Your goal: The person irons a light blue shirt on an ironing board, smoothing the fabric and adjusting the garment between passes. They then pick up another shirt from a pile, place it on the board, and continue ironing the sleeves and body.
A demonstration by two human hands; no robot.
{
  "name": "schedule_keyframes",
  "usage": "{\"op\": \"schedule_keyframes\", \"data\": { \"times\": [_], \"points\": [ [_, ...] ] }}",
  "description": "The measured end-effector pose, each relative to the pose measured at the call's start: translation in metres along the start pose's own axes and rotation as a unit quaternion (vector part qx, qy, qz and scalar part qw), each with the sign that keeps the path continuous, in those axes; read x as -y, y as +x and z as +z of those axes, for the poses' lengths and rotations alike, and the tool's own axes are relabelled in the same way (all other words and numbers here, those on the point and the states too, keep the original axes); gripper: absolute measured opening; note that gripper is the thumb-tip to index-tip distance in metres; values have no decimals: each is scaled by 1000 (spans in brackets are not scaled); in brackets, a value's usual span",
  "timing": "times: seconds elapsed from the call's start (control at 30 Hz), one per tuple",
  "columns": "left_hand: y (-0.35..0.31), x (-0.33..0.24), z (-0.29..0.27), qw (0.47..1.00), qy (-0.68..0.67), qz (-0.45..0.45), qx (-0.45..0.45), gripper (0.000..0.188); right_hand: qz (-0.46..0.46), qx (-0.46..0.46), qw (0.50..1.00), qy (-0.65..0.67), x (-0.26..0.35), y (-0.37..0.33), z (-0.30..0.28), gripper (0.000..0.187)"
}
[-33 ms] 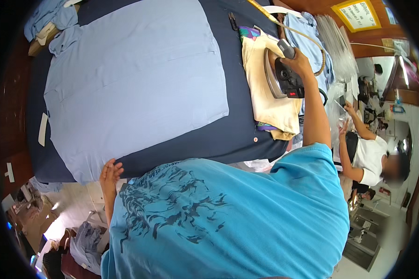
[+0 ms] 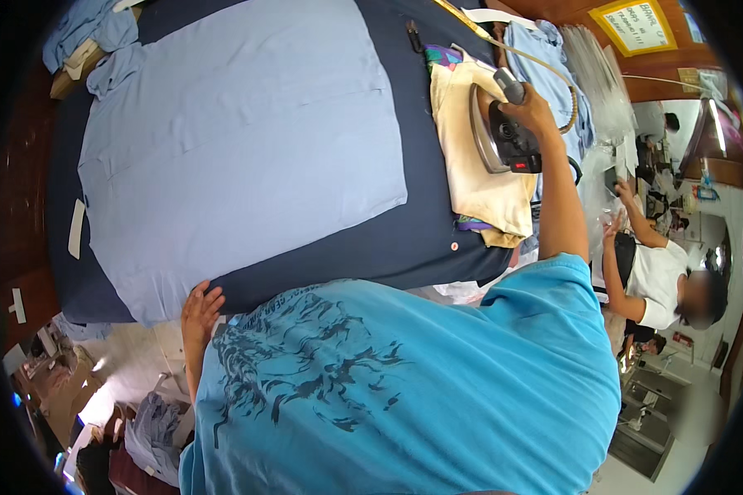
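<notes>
My right hand [image 2: 530,113] is wrapped round the handle of a clothes iron [image 2: 513,142] with a dark body and metal soleplate. The iron stands on a folded cream cloth pad [image 2: 464,177] at the table's right end. A light blue shirt [image 2: 248,140] lies spread over the dark blue table cover [image 2: 330,256], with faint creases across it. At the near left edge my left hand [image 2: 201,311] is beside the shirt's lower corner, fingers extended and slightly apart, holding nothing. Whether its fingertips touch the cloth I cannot tell.
The iron's hose [image 2: 545,64] curves behind my right hand. Small thread snips [image 2: 414,37] and a pink button-like disc [image 2: 454,247] lie on the cover. A white strip [image 2: 76,229] lies at left. Plastic bags [image 2: 598,82] and a co-worker [image 2: 648,272] are at right.
My left hand has turned a little and its fingers have straightened beside the shirt's edge. The iron stays on the pad in my right hand.
</notes>
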State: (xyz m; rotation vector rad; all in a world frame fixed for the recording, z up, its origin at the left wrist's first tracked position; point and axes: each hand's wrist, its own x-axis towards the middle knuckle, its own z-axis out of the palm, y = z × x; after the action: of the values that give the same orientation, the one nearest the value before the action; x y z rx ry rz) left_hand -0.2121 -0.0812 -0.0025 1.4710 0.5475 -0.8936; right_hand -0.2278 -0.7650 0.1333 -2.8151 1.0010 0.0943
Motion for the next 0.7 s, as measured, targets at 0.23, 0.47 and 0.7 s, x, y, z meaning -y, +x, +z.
{"op": "schedule_keyframes", "data": {
  "times": [0.23,0.47,0.7],
  "points": [
    [5,4,20,939,-256,13,227,48,-156,-260,951,54,45,6,-9,57],
    [24,10,33,959,-224,12,175,52,-330,-30,925,183,251,43,99,24],
    [-12,-12,63,966,-231,38,110,50,-502,-123,847,127,455,137,174,34]
  ]
}}
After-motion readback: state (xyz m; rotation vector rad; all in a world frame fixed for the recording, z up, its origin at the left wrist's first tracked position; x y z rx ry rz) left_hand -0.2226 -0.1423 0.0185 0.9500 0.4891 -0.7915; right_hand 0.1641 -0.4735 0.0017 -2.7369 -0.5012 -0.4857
